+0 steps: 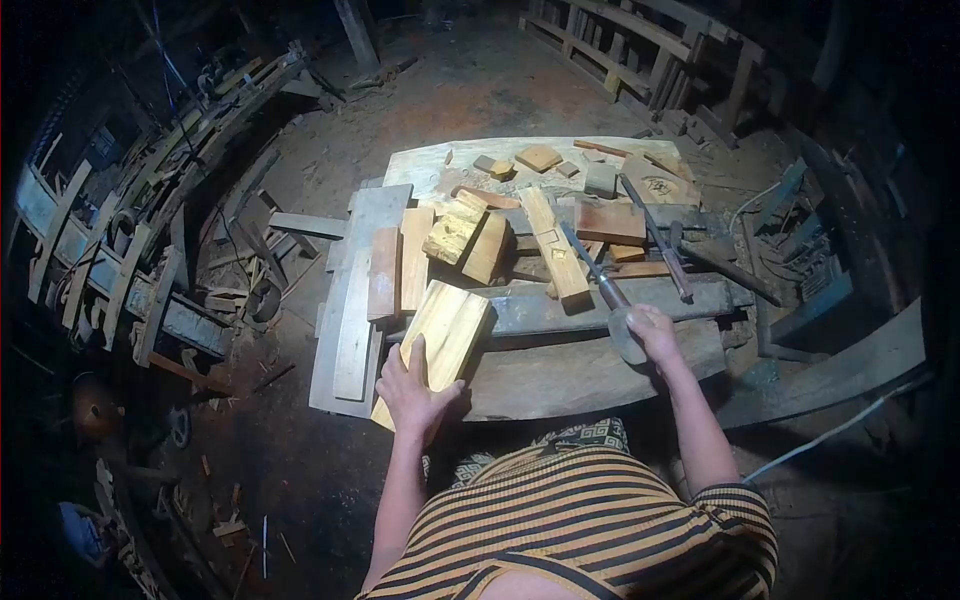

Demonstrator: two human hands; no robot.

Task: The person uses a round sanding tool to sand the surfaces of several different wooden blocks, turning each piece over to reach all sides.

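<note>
My left hand (410, 390) grips the near end of a pale yellow wooden block (447, 325), fingers on its top face and thumb by its right edge. The block lies tilted at the front left of the workbench. At the front right, my right hand (655, 335) is closed round the near end of a chisel-like tool (613, 292). It has a long dark blade, a brown handle and a flat, greyish oval part by my fingers. The blade points away, beside a notched wooden bar (555, 245).
The workbench (560, 385) bears a rough yellow block (455, 228), a reddish block (610, 222) and several offcuts. A second long tool (668, 250) with a wooden handle lies at right. Stacked timber (150, 270) stands left; a wooden rack (640, 50) stands behind.
</note>
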